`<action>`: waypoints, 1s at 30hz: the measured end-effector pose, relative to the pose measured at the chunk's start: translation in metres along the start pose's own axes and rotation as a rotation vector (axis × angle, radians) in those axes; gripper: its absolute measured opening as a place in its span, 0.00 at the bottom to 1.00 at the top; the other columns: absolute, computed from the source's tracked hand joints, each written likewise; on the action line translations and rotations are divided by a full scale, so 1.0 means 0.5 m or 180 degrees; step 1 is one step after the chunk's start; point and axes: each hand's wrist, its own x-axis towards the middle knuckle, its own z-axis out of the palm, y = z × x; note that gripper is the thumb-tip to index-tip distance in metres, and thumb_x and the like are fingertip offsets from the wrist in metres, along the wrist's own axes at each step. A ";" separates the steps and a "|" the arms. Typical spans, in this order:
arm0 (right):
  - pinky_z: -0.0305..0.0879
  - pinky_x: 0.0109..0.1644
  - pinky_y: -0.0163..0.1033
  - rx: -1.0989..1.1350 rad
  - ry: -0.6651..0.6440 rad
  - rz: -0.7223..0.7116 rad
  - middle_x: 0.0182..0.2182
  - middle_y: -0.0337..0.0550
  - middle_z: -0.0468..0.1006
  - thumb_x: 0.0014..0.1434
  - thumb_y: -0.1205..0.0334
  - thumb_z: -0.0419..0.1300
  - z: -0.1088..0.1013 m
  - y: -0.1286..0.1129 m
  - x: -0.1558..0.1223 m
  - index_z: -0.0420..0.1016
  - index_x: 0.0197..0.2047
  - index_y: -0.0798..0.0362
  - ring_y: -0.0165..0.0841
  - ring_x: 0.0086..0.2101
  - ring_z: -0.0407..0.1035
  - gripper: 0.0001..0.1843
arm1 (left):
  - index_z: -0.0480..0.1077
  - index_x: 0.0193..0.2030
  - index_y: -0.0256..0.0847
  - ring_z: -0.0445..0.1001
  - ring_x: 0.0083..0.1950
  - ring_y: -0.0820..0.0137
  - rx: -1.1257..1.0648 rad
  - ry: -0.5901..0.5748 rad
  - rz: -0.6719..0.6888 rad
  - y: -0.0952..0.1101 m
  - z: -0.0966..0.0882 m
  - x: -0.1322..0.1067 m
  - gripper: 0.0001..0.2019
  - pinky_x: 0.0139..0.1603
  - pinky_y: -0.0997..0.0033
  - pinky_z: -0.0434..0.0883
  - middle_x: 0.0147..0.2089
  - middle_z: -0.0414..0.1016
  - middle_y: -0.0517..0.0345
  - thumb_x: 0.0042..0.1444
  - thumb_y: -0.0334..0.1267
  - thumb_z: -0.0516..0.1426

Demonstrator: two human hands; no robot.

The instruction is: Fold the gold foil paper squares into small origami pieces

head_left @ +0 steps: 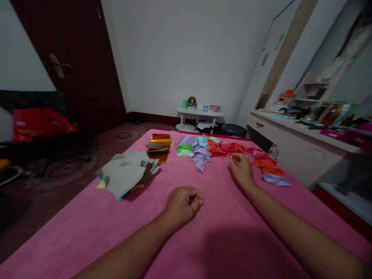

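My left hand (184,203) rests on the pink cloth-covered table (215,209), fingers curled in and thumb near the fingertips, with nothing seen in it. Further out to the right, my right hand (242,169) has its fingers closed on a small shiny orange piece of foil paper (235,157), mostly hidden by the fingers. Just beyond that hand lie folded red and orange papers (219,149). To its right are more folded red papers (264,162) and a lilac one (277,179). Folded lilac papers (200,154) and green ones (185,147) lie left of it.
A loose stack of greyish sheets (124,172) lies at the table's left, with a pile of gold and orange foil sheets (159,145) behind it. Beyond stands a low white table (200,112). A cluttered dresser (290,135) runs along the right.
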 end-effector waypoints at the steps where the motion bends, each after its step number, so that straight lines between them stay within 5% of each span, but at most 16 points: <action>1: 0.66 0.46 0.39 0.0242 -0.0269 -0.0086 0.44 0.50 0.75 0.53 0.62 0.55 0.010 -0.017 -0.026 0.71 0.45 0.56 0.35 0.40 0.71 0.15 | 0.76 0.32 0.39 0.70 0.30 0.72 0.0007 0.0043 0.0025 0.000 0.000 -0.001 0.08 0.31 0.75 0.63 0.31 0.77 0.58 0.53 0.36 0.55; 4: 0.70 0.40 0.38 0.0861 -0.0984 -0.0302 0.35 0.45 0.79 0.49 0.64 0.57 0.035 -0.066 -0.113 0.73 0.38 0.54 0.35 0.34 0.74 0.12 | 0.77 0.34 0.39 0.70 0.30 0.72 0.0029 0.0058 0.0141 -0.003 0.000 -0.003 0.09 0.31 0.74 0.63 0.31 0.77 0.58 0.53 0.35 0.55; 6: 0.70 0.45 0.41 0.1282 -0.1307 -0.0527 0.37 0.45 0.78 0.49 0.63 0.57 0.042 -0.090 -0.164 0.74 0.39 0.53 0.36 0.38 0.73 0.13 | 0.77 0.34 0.39 0.70 0.31 0.72 0.0047 0.0087 0.0224 -0.006 0.002 -0.004 0.08 0.31 0.74 0.64 0.32 0.77 0.58 0.52 0.35 0.55; 11: 0.65 0.52 0.48 0.1216 -0.1336 -0.1079 0.40 0.46 0.76 0.51 0.60 0.57 0.035 -0.115 -0.216 0.77 0.31 0.48 0.40 0.44 0.70 0.07 | 0.76 0.41 0.39 0.72 0.35 0.69 0.0300 0.0194 0.0316 -0.005 -0.012 -0.017 0.10 0.37 0.71 0.68 0.36 0.76 0.54 0.54 0.33 0.56; 19: 0.66 0.50 0.48 0.1190 -0.1340 -0.0998 0.40 0.47 0.75 0.51 0.62 0.55 0.026 -0.121 -0.216 0.76 0.28 0.49 0.40 0.42 0.71 0.08 | 0.65 0.57 0.43 0.64 0.58 0.60 0.1700 0.1055 0.0953 0.010 -0.177 -0.136 0.18 0.60 0.56 0.59 0.57 0.67 0.47 0.60 0.42 0.54; 25: 0.66 0.49 0.45 0.1056 -0.1279 -0.1140 0.38 0.46 0.75 0.51 0.66 0.54 0.029 -0.123 -0.219 0.75 0.29 0.50 0.37 0.41 0.70 0.09 | 0.54 0.65 0.38 0.56 0.65 0.50 0.2737 0.0974 0.0317 -0.107 -0.282 -0.200 0.35 0.64 0.45 0.53 0.66 0.57 0.41 0.54 0.49 0.57; 30: 0.68 0.48 0.43 0.1051 -0.1169 -0.1149 0.37 0.44 0.74 0.51 0.70 0.54 0.022 -0.130 -0.224 0.74 0.29 0.51 0.36 0.41 0.70 0.09 | 0.70 0.55 0.43 0.68 0.57 0.59 0.2593 0.0782 0.0024 -0.153 -0.315 -0.187 0.17 0.60 0.52 0.62 0.58 0.69 0.48 0.60 0.35 0.49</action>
